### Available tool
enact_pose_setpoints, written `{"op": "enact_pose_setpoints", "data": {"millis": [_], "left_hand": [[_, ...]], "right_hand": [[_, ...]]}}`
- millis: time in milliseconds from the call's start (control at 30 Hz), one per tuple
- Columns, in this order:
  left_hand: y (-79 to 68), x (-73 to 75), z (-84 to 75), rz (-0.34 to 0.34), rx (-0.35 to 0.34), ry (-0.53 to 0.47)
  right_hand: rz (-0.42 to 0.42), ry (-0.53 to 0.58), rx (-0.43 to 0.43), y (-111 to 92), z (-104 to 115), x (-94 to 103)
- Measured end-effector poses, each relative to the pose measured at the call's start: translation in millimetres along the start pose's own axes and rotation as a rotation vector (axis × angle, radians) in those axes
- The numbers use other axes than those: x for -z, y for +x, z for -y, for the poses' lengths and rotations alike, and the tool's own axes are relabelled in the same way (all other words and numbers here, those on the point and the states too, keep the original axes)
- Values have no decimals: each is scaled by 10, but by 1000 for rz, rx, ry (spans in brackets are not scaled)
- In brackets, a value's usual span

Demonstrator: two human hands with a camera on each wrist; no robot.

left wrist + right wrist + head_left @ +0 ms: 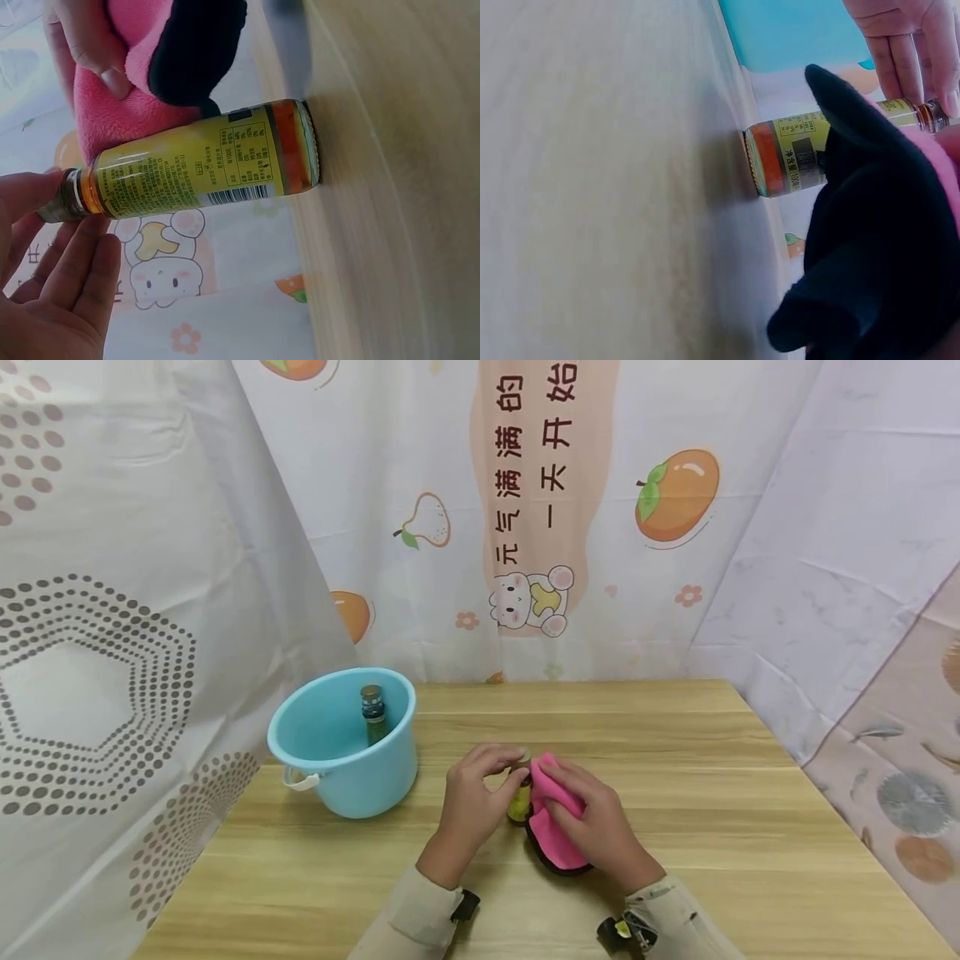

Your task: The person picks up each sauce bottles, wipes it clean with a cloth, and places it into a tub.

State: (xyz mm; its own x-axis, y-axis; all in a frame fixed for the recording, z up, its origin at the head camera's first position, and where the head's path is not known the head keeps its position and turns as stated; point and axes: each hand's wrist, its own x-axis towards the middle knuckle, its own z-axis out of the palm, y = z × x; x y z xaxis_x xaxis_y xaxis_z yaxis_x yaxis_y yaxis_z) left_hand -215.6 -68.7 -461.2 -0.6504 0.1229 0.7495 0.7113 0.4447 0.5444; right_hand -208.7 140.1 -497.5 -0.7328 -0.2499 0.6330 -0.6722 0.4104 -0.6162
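Note:
A small glass bottle [180,169] with a yellow label and orange-red contents stands upright on the table. Its metal cap and neck are pinched between the thumb and fingers of my left hand [474,795]. On the bottle's right side, my right hand [597,827] grips a pink cloth [553,839] with a black underside. The cloth's pink face touches the label in the left wrist view. In the right wrist view its black side [877,232] hangs down and covers part of the bottle [786,154].
A light blue bucket [367,781] with a white handle grip stands left of my hands. Inside it leans another capped bottle [373,717]. The wood-grain table [712,793] reaches back to a printed curtain [420,585].

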Motion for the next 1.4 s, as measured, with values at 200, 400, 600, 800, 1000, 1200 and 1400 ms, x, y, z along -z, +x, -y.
{"op": "enact_pose_setpoints", "data": {"millis": [200, 400, 600, 800, 1000, 1200, 1400], "left_hand": [[-16, -1, 7, 4, 21, -14], [-7, -8, -5, 18, 50, -23], [-3, -12, -16, 10, 44, -1], [0, -12, -13, 14, 83, 51], [10, 2, -53, 31, 117, 40], [7, 12, -49, 20, 97, 49], [3, 26, -47, 15, 82, 34]], "right_hand": [[26, -30, -36, -8, 8, -12], [41, -56, -61, -16, 3, -3], [71, -84, -107, -18, 23, 8], [128, -91, -222, -28, 31, 6], [171, -103, -289, -32, 14, -3], [155, -101, -274, -33, 23, -15], [123, -91, -236, -26, 35, -8]]}}
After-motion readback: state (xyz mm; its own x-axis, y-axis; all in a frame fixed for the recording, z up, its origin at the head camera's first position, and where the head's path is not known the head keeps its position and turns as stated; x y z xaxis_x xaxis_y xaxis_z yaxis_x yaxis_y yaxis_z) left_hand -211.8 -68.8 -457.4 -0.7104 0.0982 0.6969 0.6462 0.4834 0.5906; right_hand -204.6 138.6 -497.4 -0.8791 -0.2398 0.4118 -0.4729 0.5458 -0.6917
